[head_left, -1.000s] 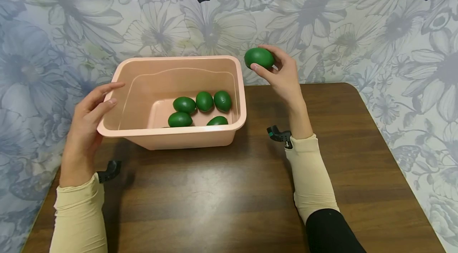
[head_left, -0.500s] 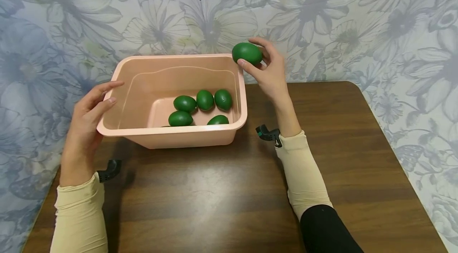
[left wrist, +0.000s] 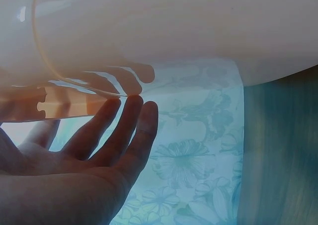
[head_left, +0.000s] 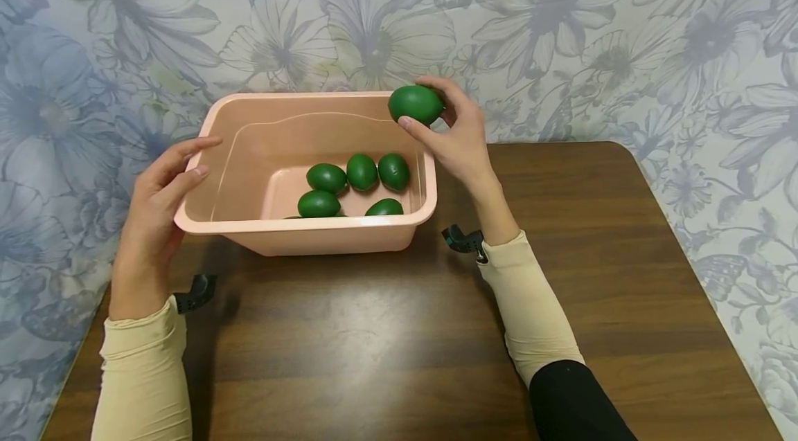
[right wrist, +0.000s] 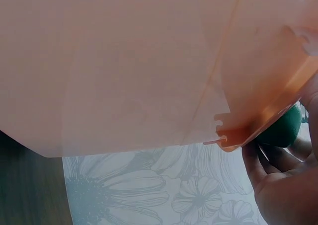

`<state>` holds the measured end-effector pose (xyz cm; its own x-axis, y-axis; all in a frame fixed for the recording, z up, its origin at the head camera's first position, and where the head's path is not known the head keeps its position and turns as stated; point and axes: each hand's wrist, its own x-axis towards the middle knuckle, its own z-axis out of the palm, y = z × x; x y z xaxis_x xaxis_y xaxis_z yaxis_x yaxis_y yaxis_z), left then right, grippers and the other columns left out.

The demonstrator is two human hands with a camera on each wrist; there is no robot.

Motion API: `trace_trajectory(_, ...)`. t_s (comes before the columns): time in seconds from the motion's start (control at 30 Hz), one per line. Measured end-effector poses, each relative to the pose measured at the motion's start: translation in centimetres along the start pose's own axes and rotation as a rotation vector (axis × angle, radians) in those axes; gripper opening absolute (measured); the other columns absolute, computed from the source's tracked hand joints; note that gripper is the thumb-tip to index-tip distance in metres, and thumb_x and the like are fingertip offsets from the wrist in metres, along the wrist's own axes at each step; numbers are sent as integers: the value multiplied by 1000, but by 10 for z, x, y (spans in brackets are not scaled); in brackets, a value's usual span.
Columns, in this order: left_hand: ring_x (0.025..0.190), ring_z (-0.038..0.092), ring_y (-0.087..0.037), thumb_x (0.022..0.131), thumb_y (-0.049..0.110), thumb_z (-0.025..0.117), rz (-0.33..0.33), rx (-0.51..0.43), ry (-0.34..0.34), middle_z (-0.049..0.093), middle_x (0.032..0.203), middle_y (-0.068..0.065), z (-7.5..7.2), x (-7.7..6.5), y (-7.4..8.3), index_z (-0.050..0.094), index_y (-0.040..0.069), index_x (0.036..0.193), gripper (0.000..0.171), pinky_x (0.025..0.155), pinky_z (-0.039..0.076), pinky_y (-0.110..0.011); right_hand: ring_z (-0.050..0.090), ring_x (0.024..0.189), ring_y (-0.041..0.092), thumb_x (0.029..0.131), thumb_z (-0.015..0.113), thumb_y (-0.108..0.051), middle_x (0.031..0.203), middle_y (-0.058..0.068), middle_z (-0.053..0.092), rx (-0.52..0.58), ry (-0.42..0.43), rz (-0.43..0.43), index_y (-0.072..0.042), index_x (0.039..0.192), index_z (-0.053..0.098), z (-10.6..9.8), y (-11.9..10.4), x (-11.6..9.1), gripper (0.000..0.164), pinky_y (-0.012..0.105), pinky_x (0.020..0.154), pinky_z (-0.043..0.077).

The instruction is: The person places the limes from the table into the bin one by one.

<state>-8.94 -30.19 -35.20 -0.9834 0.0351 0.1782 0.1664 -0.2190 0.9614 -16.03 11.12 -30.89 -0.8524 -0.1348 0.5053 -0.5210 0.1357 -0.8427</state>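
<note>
A pale pink plastic bin (head_left: 337, 239) is at the far edge of the wooden table, with several smooth dark green oval fruits (head_left: 327, 178) on its floor. My left hand (head_left: 158, 202) grips the bin's left rim, thumb over the edge; in the left wrist view its other fingers (left wrist: 134, 118) lie against the outer wall. Above the bin's back right corner, my right hand (head_left: 458, 136) holds another green, avocado-like fruit (head_left: 414, 104) between thumb and fingers. In the right wrist view this fruit (right wrist: 283, 128) is partly hidden behind the rim.
The brown wooden table (head_left: 349, 344) runs in front of the bin and to its right. Behind it hangs a floral-patterned backdrop (head_left: 548, 32) with dark butterflies. Black wrist mounts (head_left: 463, 240) stick out from the cuffs.
My right hand has carried its green fruit leftward, from right of the bin to over its back right corner, dropping slightly lately. The left hand keeps its grip; the view shifts a little.
</note>
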Motion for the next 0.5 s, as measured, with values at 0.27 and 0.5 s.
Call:
trace_trajectory(0.27, 103, 74, -21, 106, -1, 55, 4, 3, -6, 55, 145, -19, -1, 0, 0, 53, -6, 149, 43, 70, 66, -31, 64, 123, 42, 94, 74, 4, 130, 32, 67, 93, 15, -19, 13, 134, 60, -1, 3, 1, 44, 46, 109, 55)
trace_trajectory(0.5, 104, 74, -20, 106, 0, 56, -5, 15, -1, 54, 146, -18, 0, 0, 1, 54, -5, 149, 44, 71, 66, -31, 67, 117, 40, 97, 72, 3, 125, 30, 69, 76, 61, -11, 13, 128, 64, -4, 6, 0, 34, 41, 105, 57)
